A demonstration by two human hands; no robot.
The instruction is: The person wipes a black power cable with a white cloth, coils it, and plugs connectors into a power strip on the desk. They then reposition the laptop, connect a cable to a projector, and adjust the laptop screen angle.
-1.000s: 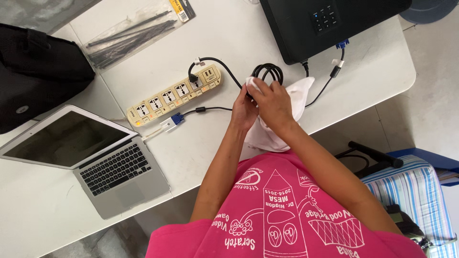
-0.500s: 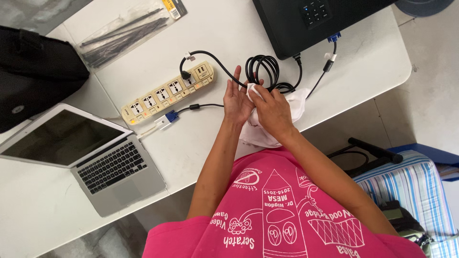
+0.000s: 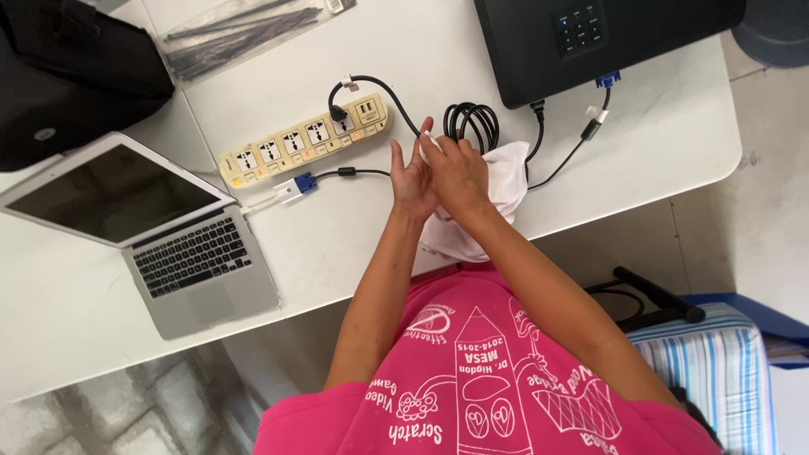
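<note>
White cloth lies at the near table edge, long axis running away from me, its near end drooping over the edge. My right hand pinches its far end, fingers curled. My left hand is open and flat against it. Cloth looks crumpled, beside the coiled black cable.

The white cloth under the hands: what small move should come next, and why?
Probably press the cloth down onto the coiled black cable and wipe along it. The right hand lies on the cloth, the left hand is pressed against it, and the coil sits just beyond the fingertips on the white table.
</note>
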